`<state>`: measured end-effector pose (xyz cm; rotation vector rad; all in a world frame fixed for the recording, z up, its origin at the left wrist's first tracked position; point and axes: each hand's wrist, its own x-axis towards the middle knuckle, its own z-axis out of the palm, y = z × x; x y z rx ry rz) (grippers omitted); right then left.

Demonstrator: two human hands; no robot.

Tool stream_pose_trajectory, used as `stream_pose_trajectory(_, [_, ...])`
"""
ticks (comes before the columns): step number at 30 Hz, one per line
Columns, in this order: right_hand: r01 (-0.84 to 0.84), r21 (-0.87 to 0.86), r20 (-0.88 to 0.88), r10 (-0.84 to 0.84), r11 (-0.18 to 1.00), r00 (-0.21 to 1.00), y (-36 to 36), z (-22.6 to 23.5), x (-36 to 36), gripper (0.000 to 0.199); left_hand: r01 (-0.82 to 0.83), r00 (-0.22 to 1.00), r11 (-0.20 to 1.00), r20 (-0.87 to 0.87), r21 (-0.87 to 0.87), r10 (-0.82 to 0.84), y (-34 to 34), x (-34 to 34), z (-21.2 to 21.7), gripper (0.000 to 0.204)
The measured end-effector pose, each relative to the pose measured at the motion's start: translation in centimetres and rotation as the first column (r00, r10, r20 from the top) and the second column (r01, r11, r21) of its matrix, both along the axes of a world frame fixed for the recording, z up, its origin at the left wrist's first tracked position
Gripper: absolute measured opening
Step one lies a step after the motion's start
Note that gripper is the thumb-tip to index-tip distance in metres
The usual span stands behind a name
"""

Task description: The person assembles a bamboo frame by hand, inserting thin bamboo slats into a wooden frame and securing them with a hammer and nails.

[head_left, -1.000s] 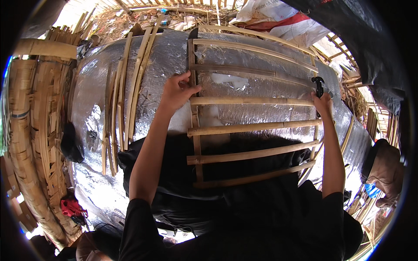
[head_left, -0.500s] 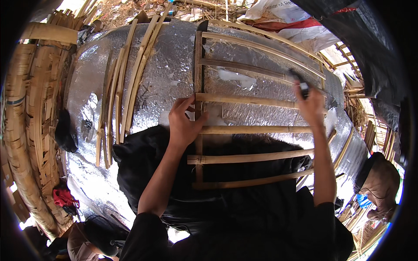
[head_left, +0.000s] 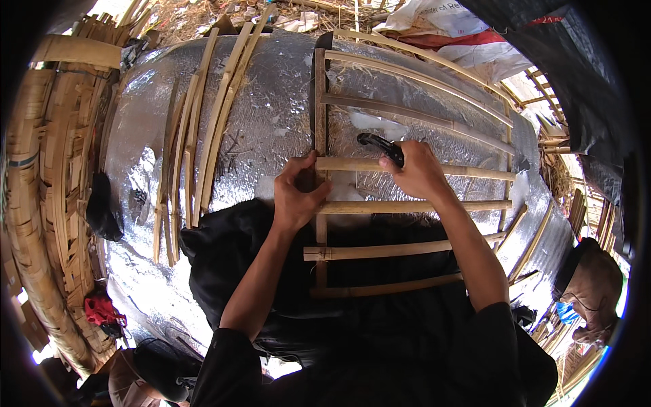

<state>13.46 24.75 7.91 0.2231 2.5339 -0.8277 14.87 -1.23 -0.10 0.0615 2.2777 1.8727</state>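
A ladder-like frame of bamboo slats (head_left: pixel 434 207) lies before me, its near part over black cloth on my lap. At its left upright strip (head_left: pixel 321 230), my left hand (head_left: pixel 296 193) grips the joint with the third slat from the far side, thumb and fingertips around the wood. My right hand (head_left: pixel 417 169) is closed on a black hand tool with a curved end (head_left: pixel 383 148); its exact kind is not clear. The tool is just above that same slat (head_left: pixel 468 170), a short way right of my left hand.
A crinkled silver sheet (head_left: pixel 271 88) lies under the frame. Loose bamboo strips (head_left: pixel 220 102) rest on it at left. Bundled bamboo (head_left: pixel 61 169) stands along the left edge. Other people are at the lower left (head_left: pixel 129 380) and right (head_left: pixel 593 285). White sacks (head_left: pixel 434 20) lie at the back.
My right hand has swung left with the black tool, from the frame's right end to near my left hand. The frame and my left hand have shifted slightly right in view.
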Motion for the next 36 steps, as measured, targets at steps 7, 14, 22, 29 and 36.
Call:
stream_pose_trajectory(7, [0.026, -0.009, -0.059, -0.027, 1.0, 0.998, -0.2, -0.6, 0.2, 0.026, -0.022, 0.987, 0.997, 0.158, 0.074, 0.011, 0.1, 0.0, -0.4, 0.043])
stream_pose_trajectory(14, [0.038, -0.04, -0.014, -0.039, 0.998, 0.999, 0.1, -0.8, 0.1, 0.022, -0.029, 0.981, 0.993, 0.191, 0.113, 0.007, 0.6, -0.4, 1.7, 0.038])
stream_pose_trajectory(22, [0.012, -0.09, -0.077, -0.019, 0.996, 0.997, 0.6, -1.6, 0.1, 0.026, -0.064, 0.997, 0.963, 0.019, -0.262, 0.072, 1.1, -2.0, 2.7, 0.041])
stream_pose_trajectory(29, [-0.004, -0.057, -0.125, -0.003, 0.998, 0.992, 0.8, -2.6, 0.8, 0.033, -0.129, 0.98, 0.986, 0.137, -0.108, 0.144, 1.5, -1.9, 2.4, 0.04])
stream_pose_trajectory(36, [0.432, -0.198, -0.227, -0.47, 0.88, 0.853, 8.9, -2.2, 1.9, 0.055, -0.166, 0.972, 0.986, 0.166, -0.006, 0.164, 1.3, -1.9, 1.3, 0.039])
